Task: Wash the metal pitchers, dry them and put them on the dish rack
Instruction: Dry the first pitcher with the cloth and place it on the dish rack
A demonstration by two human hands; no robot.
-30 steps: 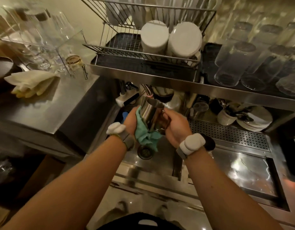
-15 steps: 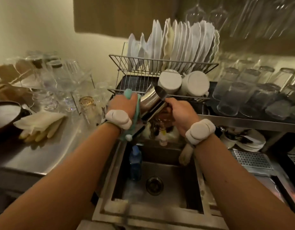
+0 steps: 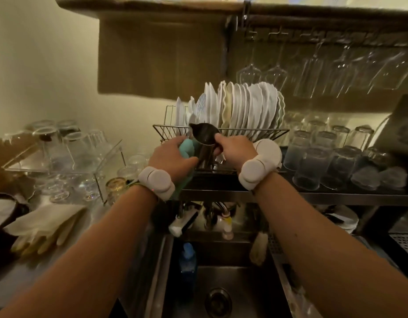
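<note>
A shiny metal pitcher point(image 3: 204, 143) stands upright at the front of the wire dish rack point(image 3: 166, 130), its spout pointing up and left. My right hand point(image 3: 232, 149) grips it at the handle side. My left hand point(image 3: 173, 157) presses a teal cloth point(image 3: 187, 149) against the pitcher's left wall. Whether the pitcher's base rests on the rack is hidden by my hands.
White plates point(image 3: 242, 106) stand in the rack's back row, a white cup point(image 3: 267, 152) lies right of my right hand. Upturned glasses point(image 3: 324, 161) fill the shelf at right and the counter at left. Rubber gloves point(image 3: 44, 228) lie at left. Below is the sink point(image 3: 221, 294).
Both hands have lifted the pitcher and cloth from above the sink up to the dish rack. The pitcher has turned from tilted to upright.
</note>
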